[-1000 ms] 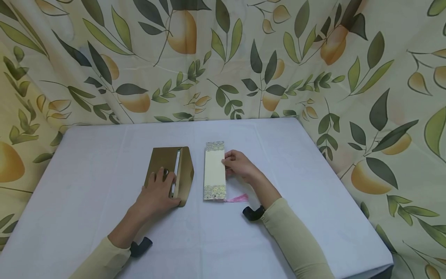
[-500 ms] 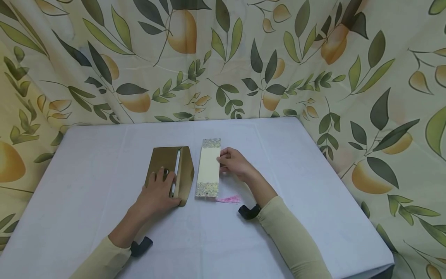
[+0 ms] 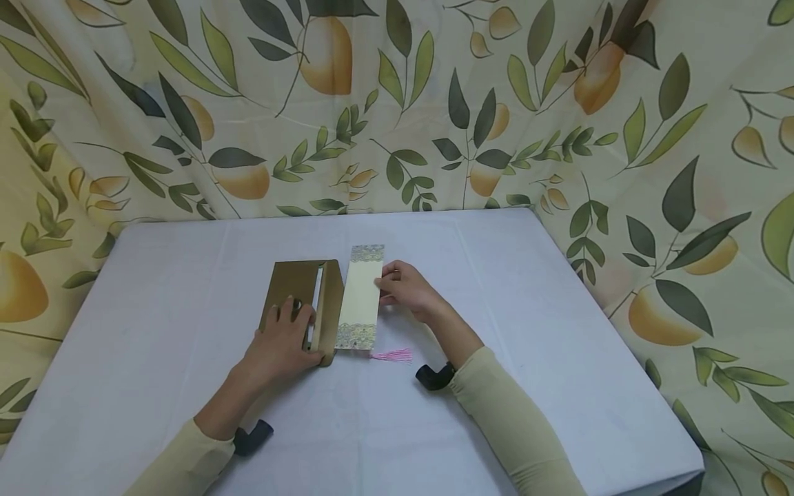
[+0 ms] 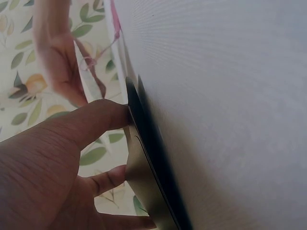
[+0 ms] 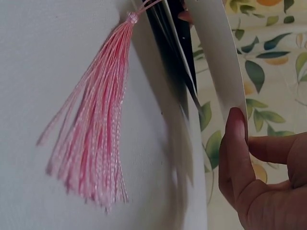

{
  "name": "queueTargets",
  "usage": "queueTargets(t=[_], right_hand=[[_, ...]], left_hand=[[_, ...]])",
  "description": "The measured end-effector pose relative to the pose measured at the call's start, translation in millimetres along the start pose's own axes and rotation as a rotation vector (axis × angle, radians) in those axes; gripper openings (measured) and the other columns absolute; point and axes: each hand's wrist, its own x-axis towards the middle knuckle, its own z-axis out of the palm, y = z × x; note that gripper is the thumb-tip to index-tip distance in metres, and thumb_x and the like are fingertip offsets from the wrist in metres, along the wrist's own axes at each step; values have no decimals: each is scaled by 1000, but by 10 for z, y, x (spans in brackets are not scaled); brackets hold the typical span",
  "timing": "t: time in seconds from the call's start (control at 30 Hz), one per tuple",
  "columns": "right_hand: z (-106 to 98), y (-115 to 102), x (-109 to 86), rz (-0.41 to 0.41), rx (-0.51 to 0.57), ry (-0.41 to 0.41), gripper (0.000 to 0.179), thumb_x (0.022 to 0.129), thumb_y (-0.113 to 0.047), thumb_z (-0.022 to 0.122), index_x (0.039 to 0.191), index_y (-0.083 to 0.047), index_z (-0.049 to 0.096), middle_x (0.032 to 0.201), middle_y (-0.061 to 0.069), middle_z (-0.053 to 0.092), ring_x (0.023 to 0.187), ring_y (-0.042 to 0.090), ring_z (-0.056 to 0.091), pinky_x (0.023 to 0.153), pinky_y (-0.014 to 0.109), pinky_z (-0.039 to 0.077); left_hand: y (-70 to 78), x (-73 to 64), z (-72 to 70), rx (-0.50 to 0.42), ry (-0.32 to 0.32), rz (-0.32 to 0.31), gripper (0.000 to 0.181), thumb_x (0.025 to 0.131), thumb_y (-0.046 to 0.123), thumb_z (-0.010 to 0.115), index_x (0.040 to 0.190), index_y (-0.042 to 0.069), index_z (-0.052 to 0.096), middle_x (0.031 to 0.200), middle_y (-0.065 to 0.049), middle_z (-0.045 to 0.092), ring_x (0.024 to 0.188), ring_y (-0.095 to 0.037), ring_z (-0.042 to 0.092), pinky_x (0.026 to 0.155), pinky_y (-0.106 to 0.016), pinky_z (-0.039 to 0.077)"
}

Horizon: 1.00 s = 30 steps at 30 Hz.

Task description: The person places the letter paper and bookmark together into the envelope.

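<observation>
A brown envelope (image 3: 294, 275) lies on the table with its flap spread to the right and a white strip showing at its opening. My left hand (image 3: 282, 344) rests on it, fingers spread, the thumb near the flap's lower corner. In the left wrist view, thumb and fingertips press on the envelope (image 4: 146, 177). My right hand (image 3: 409, 289) pinches the right edge of a cream bookmark (image 3: 361, 293) with patterned ends. The bookmark is raised and its left edge overlaps the flap. From its lower end a pink tassel (image 5: 98, 124) trails on the cloth.
A white cloth (image 3: 496, 275) covers the table. Behind and beside it hangs a curtain (image 3: 397, 103) printed with leaves and fruit. A black wrist camera mount (image 3: 253, 437) sits below the left wrist, another mount (image 3: 435, 377) beside the right.
My right hand has moved left with the bookmark, which now tilts slightly and reaches over the envelope's flap. The tassel has dragged along. My left hand has stayed in place.
</observation>
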Motion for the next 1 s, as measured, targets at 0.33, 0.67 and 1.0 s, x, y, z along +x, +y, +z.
queueTargets(t=[0.33,0.67,1.0], right_hand=[[163,-32,25,-16,-30,3,19,103,-5,63,116,2,52,107,18,61,88,27,69,76,37,60],[254,-10,42,-20,-70,2,18,103,-5,62,116,2,52,105,18,62,84,26,69,77,39,60],[345,-22,84,-39,-96,22,16,101,-1,62,113,2,53,96,14,62,76,25,67,71,36,60]], left_hand=[[0,4,0,-9,4,1,65,84,33,83,135,8,51,157,-38,26,139,-64,26,93,-81,36],[13,5,-3,0,9,-6,63,84,31,81,134,7,52,156,-38,28,138,-63,29,95,-80,36],[-14,25,1,-4,-8,-8,64,85,33,81,136,9,50,158,-38,25,140,-64,26,97,-80,34]])
